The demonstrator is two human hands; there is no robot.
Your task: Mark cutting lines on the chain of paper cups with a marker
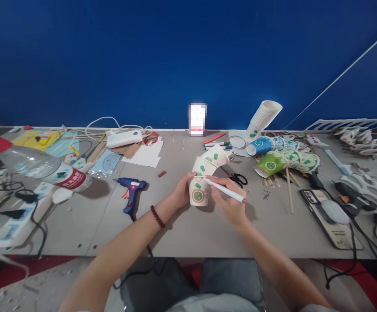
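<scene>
A curved chain of white paper cups [204, 167] with green prints lies in front of me, its near cup showing a round brown and green emblem. My left hand [181, 190] closes around the chain's left side and steadies it. Between the fingers of my right hand [229, 200] is a white marker pen [227, 190], its tip at the rim of the near cup. Some brownish-red marks show near that rim. Behind the cups lie several pens [217, 144], and scissors [238, 177] rest partly hidden to the right.
A blue glue gun [131, 190] with a lit red light lies left, beyond it a plastic bottle [55, 171] and a power strip [22, 216]. Right are coloured cup chains [285, 162], stacked cups [263, 119], a phone [329, 221] and a mouse [335, 211]. A lit screen [198, 119] stands behind.
</scene>
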